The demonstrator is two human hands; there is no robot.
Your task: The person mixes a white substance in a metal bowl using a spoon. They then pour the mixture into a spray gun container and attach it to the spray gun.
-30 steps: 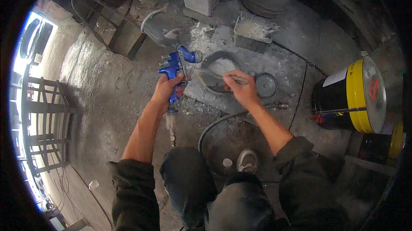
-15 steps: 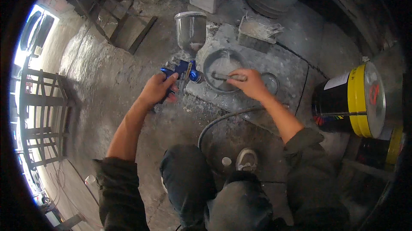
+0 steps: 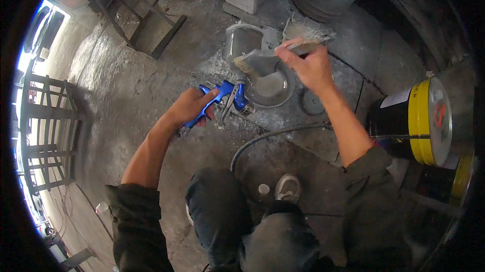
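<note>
My left hand (image 3: 194, 106) is wrapped round the grip of a blue spray gun (image 3: 239, 97). Above the gun stands its grey, see-through cup (image 3: 241, 44), with a pale rim. In my right hand (image 3: 308, 67) is a flat paintbrush (image 3: 262, 62), gripped between thumb and fingers and blurred by motion. Its pale bristles point left, beside the lower part of the cup; whether they touch it I cannot tell. Below the brush, a round grey basin (image 3: 290, 90) with cloudy liquid sits on the floor, just right of the gun.
A round lid (image 3: 310, 102) lies right of the basin. Behind it is a dusty box (image 3: 298, 32). A black hose (image 3: 262, 137) curves across the floor near my feet. Yellow-and-black pails (image 3: 419, 123) stand at the right, a metal frame (image 3: 156, 34) at the far left.
My right hand has lifted the brush out of the basin and up to the cup. The spray gun in my left hand has shifted right and tilted.
</note>
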